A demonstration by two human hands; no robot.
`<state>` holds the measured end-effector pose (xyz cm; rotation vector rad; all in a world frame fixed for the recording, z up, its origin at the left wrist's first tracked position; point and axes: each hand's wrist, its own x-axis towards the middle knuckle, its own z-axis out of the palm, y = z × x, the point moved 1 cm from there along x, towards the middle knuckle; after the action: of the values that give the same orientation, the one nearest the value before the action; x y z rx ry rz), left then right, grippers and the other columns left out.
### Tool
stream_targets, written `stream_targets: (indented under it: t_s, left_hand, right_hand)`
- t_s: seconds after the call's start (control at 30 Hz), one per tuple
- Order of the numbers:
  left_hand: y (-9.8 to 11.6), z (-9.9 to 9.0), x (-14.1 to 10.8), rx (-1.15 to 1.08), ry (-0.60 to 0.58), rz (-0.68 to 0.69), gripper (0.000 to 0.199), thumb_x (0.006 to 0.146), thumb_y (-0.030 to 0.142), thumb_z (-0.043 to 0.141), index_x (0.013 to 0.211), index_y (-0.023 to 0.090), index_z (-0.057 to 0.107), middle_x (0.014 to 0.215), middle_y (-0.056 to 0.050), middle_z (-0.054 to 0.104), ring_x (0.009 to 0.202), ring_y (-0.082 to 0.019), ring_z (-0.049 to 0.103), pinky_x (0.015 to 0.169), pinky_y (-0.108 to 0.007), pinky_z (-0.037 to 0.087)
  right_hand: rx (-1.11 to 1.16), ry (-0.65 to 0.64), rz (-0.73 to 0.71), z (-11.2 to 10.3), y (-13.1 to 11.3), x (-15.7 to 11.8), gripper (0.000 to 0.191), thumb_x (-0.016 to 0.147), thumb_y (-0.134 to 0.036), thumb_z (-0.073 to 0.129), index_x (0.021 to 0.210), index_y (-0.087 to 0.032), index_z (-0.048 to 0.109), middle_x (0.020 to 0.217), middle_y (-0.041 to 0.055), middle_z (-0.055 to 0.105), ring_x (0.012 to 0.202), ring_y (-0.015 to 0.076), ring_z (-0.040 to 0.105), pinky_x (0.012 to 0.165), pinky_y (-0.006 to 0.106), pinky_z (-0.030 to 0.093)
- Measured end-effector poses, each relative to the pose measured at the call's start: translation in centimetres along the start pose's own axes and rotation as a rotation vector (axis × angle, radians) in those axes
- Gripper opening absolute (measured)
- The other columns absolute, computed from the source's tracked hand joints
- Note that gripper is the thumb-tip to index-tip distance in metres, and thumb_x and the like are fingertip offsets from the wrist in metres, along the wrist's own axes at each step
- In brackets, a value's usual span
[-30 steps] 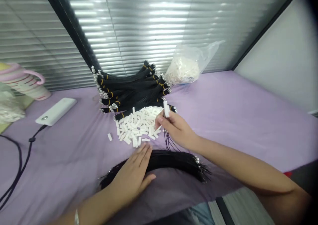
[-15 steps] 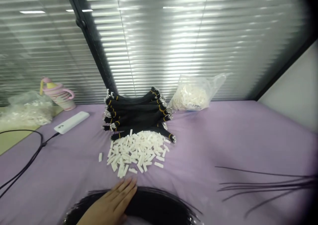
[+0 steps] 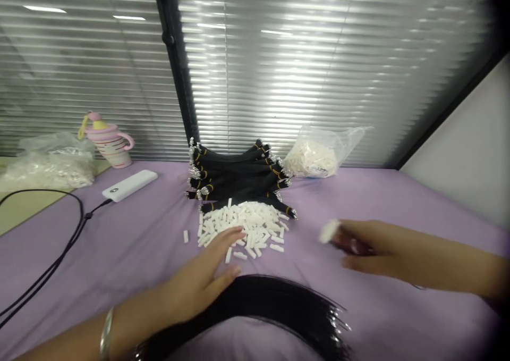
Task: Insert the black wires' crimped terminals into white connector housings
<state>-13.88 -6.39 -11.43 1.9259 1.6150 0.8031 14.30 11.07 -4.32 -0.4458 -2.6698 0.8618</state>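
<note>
Head view: the left hand (image 3: 209,270), thumb parted from its fingers, is at the near edge of a heap of white pieces (image 3: 257,220) on the purple counter (image 3: 382,196), beside a curved bundle of black cords (image 3: 274,297); the right hand (image 3: 370,244), blurred, pinches a white piece (image 3: 329,232) right of the heap

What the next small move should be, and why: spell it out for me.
Probably, pinch one piece from the heap of small white rectangular pieces with the left hand: it extends over the heap's near edge, thumb spread, nothing visibly gripped, whereas the right hand holds a blurred white object.
</note>
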Motion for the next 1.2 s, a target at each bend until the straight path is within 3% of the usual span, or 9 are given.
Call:
stream_targets:
  t_s: [0.13, 0.17, 0.27, 0.4, 0.53, 0.67, 0.73, 0.93, 1.2]
  left_hand:
    - [-1.5, -1.2, 1.4, -0.571, 0.023, -0.057, 0.051, 0.085, 0.031, 0.058, 0.132, 0.023, 0.039, 0.127, -0.012, 0.053, 0.107, -0.019, 0.058, 0.089, -0.034, 0.049]
    - [-2.0, -1.3, 1.6, -0.639, 0.045, -0.106, 0.047, 0.083, 0.032, 0.06, 0.126, 0.02, 0.046, 0.113, -0.01, 0.061, 0.093, -0.017, 0.063, 0.083, -0.032, 0.051]
    - [-3.5, -1.4, 1.8, -0.777, 0.224, -0.308, 0.035, 0.08, 0.034, 0.064, 0.108, 0.013, 0.06, 0.085, -0.005, 0.068, 0.067, -0.012, 0.065, 0.074, -0.027, 0.052]
    - [-5.4, -1.4, 1.7, -1.021, 0.236, -0.479, 0.036, 0.075, 0.028, 0.07, 0.107, 0.012, 0.062, 0.096, -0.008, 0.07, 0.081, -0.014, 0.067, 0.082, -0.028, 0.052]
    - [-6.6, -1.2, 1.7, -1.116, 0.181, -0.536, 0.022, 0.068, 0.017, 0.075, 0.086, 0.009, 0.068, 0.088, -0.008, 0.071, 0.081, -0.013, 0.066, 0.082, -0.026, 0.052]
    - [-7.4, -0.5, 1.8, -1.201, 0.139, -0.52, 0.018, 0.065, 0.013, 0.076, 0.08, 0.009, 0.069, 0.08, -0.005, 0.069, 0.076, -0.012, 0.065, 0.081, -0.026, 0.052]
    - [-7.8, -0.1, 1.8, -1.224, 0.136, -0.489, 0.015, 0.066, 0.011, 0.074, 0.08, 0.01, 0.068, 0.078, -0.004, 0.069, 0.073, -0.011, 0.065, 0.08, -0.025, 0.052]
    - [-8.9, 0.5, 1.9, -1.259, 0.115, -0.419, 0.02, 0.067, 0.01, 0.073, 0.084, 0.007, 0.066, 0.078, -0.006, 0.068, 0.071, -0.012, 0.065, 0.076, -0.027, 0.051]
    - [-9.3, 0.5, 2.2, -1.284, 0.116, -0.42, 0.022, 0.067, 0.004, 0.071, 0.087, 0.007, 0.064, 0.082, -0.008, 0.067, 0.074, -0.015, 0.066, 0.078, -0.033, 0.052]
  right_hand:
    - [-0.042, -0.327, -0.055, 5.7, -3.6, 9.8, 0.015, 0.079, -0.028, 0.061, 0.076, -0.014, 0.062, 0.061, -0.0028, 0.052, 0.055, 0.0059, 0.042, 0.053, 0.021, 0.027]
    - [-0.058, -0.431, -0.061, 6.9, -3.8, 11.6, 0.016, 0.078, -0.029, 0.061, 0.076, -0.014, 0.061, 0.062, -0.0031, 0.052, 0.055, 0.006, 0.042, 0.054, 0.02, 0.028]
    - [-0.066, -0.535, -0.056, 9.6, -3.3, 14.5, 0.016, 0.078, -0.029, 0.06, 0.076, -0.014, 0.06, 0.062, -0.0042, 0.051, 0.056, 0.0058, 0.042, 0.054, 0.018, 0.03]
    - [-0.078, -0.533, -0.026, 11.3, -1.7, 14.7, 0.023, 0.08, -0.036, 0.058, 0.074, -0.013, 0.057, 0.062, -0.0041, 0.048, 0.056, 0.0063, 0.041, 0.052, 0.018, 0.03]
    - [-0.103, -0.49, 0.005, 12.1, -0.7, 13.9, 0.027, 0.086, -0.039, 0.051, 0.084, -0.014, 0.061, 0.069, -0.0006, 0.054, 0.06, 0.0093, 0.045, 0.056, 0.022, 0.033]
    - [-0.219, -0.203, 0.0, 12.7, -2.3, 12.9, 0.024, 0.087, -0.033, 0.051, 0.1, -0.015, 0.061, 0.094, 0.0068, 0.057, 0.084, 0.0156, 0.051, 0.076, 0.03, 0.04]
    - [-0.221, -0.069, -0.087, 13.8, -4.5, 12.1, 0.016, 0.086, -0.026, 0.052, 0.095, -0.017, 0.061, 0.1, 0.0063, 0.056, 0.093, 0.0147, 0.052, 0.084, 0.029, 0.04]
    - [-0.063, -0.372, -0.242, 19.6, -10.0, 10.7, 0.015, 0.086, -0.02, 0.052, 0.08, -0.016, 0.065, 0.082, 0.0024, 0.059, 0.072, 0.0111, 0.055, 0.066, 0.024, 0.044]
    - [-0.134, -0.494, -0.073, 21.1, -9.3, 12.4, 0.014, 0.083, -0.019, 0.054, 0.083, -0.015, 0.067, 0.085, 0.0031, 0.061, 0.078, 0.0156, 0.057, 0.072, 0.03, 0.043]
